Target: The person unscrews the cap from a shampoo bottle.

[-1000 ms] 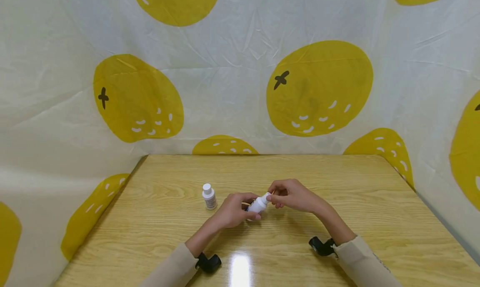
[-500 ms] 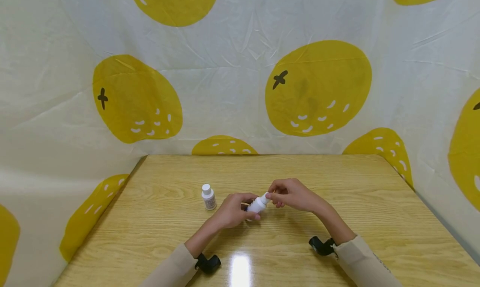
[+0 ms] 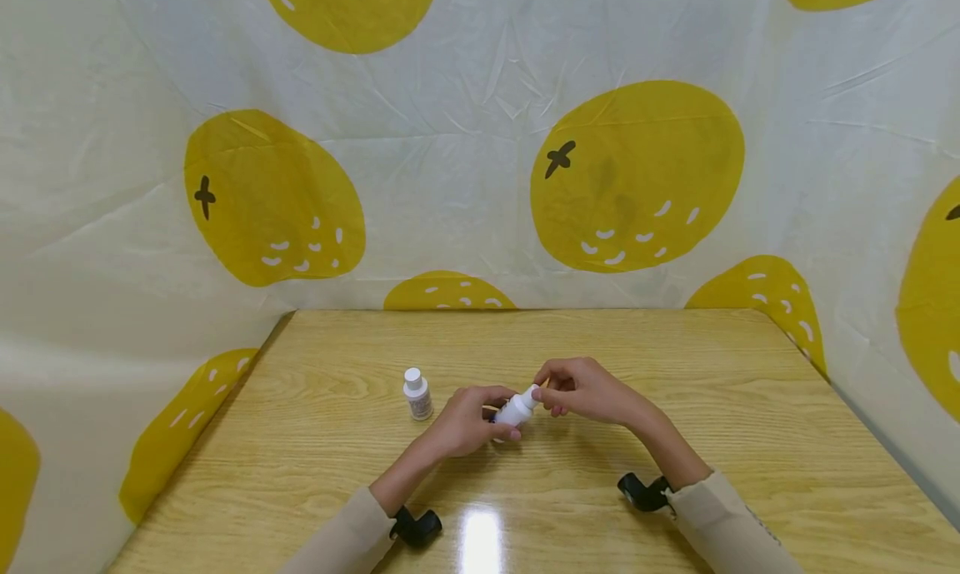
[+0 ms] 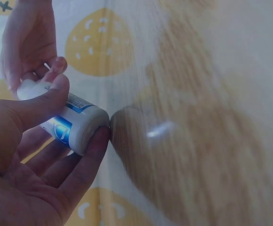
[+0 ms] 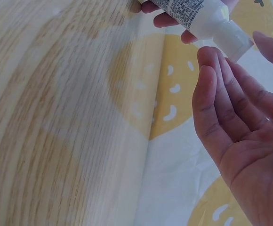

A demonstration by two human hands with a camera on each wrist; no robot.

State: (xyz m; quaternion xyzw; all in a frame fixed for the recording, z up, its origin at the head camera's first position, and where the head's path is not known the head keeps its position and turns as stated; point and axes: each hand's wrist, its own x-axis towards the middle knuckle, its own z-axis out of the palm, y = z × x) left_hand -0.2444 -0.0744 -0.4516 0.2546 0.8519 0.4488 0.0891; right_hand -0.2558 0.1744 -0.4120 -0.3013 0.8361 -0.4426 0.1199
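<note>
In the head view my left hand (image 3: 468,422) holds a small white plastic bottle (image 3: 513,411), tilted with its cap end up to the right. Thumb and fingers wrap its body in the left wrist view, where a blue-and-white label (image 4: 63,128) and the rounded base show. My right hand (image 3: 588,391) is at the white cap (image 5: 234,41), its thumb and index fingertips on either side of the cap's end. The other right fingers are bent together beside it. A second white bottle (image 3: 418,394), capped and with a printed label, stands upright left of my left hand.
Both hands are above a light wood-grain table (image 3: 615,507). A white cloth (image 3: 450,191) with yellow fruit prints hangs behind and at the sides. Black wrist cameras (image 3: 417,527) sit at both beige cuffs.
Both hands stay in nearly the same place on the bottle and cap, with only slight motion of the right fingertips. The standing bottle has not moved.
</note>
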